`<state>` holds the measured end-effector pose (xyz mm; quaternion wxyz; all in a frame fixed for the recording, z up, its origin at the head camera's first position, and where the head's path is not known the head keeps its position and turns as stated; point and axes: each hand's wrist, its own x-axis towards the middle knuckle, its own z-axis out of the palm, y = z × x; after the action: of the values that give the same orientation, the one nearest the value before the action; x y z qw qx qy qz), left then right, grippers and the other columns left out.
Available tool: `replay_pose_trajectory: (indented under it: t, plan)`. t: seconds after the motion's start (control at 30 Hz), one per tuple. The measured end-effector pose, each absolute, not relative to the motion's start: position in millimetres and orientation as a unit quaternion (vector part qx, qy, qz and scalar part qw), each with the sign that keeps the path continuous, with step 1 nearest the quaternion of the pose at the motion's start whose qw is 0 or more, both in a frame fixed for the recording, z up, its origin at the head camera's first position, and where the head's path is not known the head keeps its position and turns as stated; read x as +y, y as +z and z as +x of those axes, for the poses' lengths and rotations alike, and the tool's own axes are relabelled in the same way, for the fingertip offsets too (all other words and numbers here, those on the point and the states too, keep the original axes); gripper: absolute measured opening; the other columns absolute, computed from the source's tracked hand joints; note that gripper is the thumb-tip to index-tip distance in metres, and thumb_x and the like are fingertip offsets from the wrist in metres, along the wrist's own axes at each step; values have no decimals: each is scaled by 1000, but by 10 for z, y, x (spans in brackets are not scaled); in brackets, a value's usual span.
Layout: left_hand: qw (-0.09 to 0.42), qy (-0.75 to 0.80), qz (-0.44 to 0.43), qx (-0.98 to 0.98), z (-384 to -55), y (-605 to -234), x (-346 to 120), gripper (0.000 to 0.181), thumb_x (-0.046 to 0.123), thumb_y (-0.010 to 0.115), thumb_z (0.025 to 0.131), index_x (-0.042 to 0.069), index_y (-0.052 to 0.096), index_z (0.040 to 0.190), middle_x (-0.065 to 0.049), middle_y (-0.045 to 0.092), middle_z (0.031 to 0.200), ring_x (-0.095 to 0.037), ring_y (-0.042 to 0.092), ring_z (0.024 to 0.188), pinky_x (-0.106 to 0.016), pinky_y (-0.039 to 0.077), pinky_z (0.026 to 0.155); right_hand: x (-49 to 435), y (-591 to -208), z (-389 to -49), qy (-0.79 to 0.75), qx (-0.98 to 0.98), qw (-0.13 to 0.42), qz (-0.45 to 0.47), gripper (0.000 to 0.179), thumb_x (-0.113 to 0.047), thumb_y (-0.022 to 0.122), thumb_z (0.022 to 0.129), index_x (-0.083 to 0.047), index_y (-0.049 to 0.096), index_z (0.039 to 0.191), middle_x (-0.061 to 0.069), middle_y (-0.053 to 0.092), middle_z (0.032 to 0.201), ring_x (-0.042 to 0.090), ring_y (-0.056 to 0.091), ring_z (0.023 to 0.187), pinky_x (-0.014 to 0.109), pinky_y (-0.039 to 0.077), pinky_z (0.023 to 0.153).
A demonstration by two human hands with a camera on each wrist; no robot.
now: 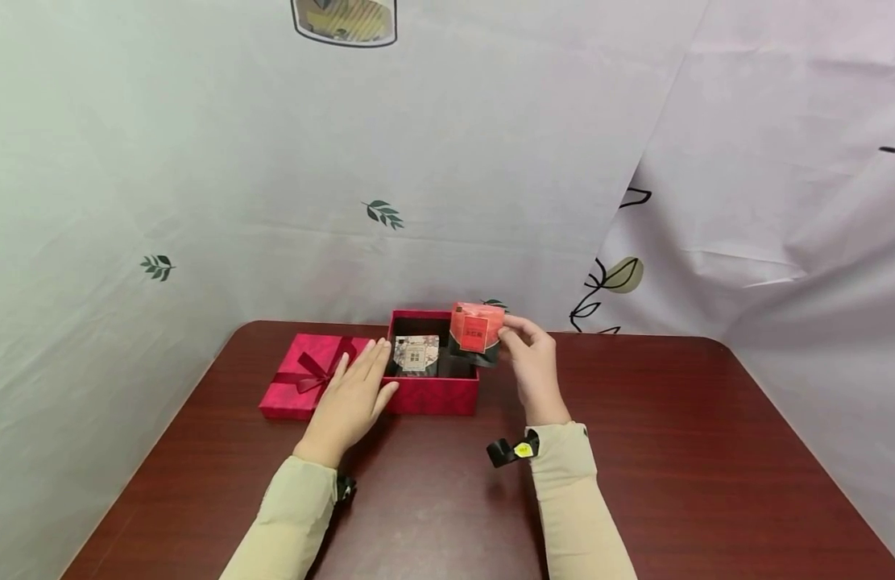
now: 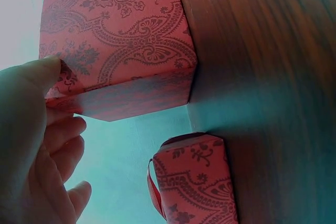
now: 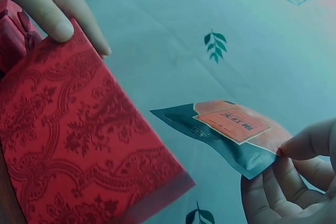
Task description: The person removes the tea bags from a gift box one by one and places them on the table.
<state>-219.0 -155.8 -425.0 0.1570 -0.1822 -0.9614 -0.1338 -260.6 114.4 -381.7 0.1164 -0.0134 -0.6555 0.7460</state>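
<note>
From where I stand, I see a thin, shiny red and black packet [image 1: 476,335] up in the air over the right side of a dark red, patterned, four-cornered box [image 1: 436,397]. The right hand [image 1: 536,366] pinches it by its 3 o'clock edge, thumb against fingers. For the person, the red part points to 12 o'clock and the black end to about 6. The packet is only a bit taller than it is wide, so its long way runs nearly up and down. Its front looks back at the person. On an orange-red label [image 3: 233,124] I can read 大红袍; the smaller print is too tiny.

The left hand [image 1: 349,403] rests on the box's 9 o'clock edge, fingers mostly straight, with its thumb at the front corner. The hands are apart from each other. Inside the box, toward 9 o'clock, sits a flowery white and black packet [image 1: 416,358]; its words are too small to read. At 9 o'clock from the box, a bright red lid [image 1: 295,358] with a dark red ribbon bow [image 1: 312,374] lies on the shiny red-brown table [image 1: 694,451].
</note>
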Motion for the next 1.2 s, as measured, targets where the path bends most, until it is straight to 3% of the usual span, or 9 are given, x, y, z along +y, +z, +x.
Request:
replay_pose_trajectory:
  t: [0.23, 0.53, 0.93, 1.2]
  plan:
    - [163, -135, -186, -960, -2180, -4240, -1564, 68, 33, 63, 101, 0, 38, 155, -16, 37, 160, -32, 30, 150, -58, 22, 121, 1238, -3839, -2628, 758, -637, 137, -31, 28, -2, 59, 99, 7, 66, 124, 4, 67, 99, 10, 65, 72, 22, 56, 66]
    - [155, -135, -183, -961, -2191, -4243, -1566, 69, 33, 63, 101, 1, 37, 156, -16, 36, 161, -32, 30, 151, -58, 21, 121, 1450, -3912, -2683, 758, -634, 148, -49, 30, -5, 61, 100, 6, 65, 127, -3, 69, 91, 7, 64, 69, 21, 51, 60]
    - [148, -140, -179, -963, -2200, -4264, -1557, 70, 34, 62, 101, 2, 35, 157, -15, 35, 162, -31, 28, 151, -57, 19, 122, 1599, -4179, -2810, 752, -641, 117, -102, 31, -6, 62, 100, 3, 66, 129, -6, 69, 90, 5, 62, 71, 20, 51, 61]
    - [148, -142, -179, -962, -2197, -4256, -1562, 70, 34, 62, 101, 2, 35, 157, -16, 35, 161, -32, 29, 151, -57, 20, 122, 1598, -4429, -2860, 735, -659, 75, -144, 31, -7, 61, 99, 1, 67, 129, 5, 68, 105, 3, 61, 74, 18, 51, 60]
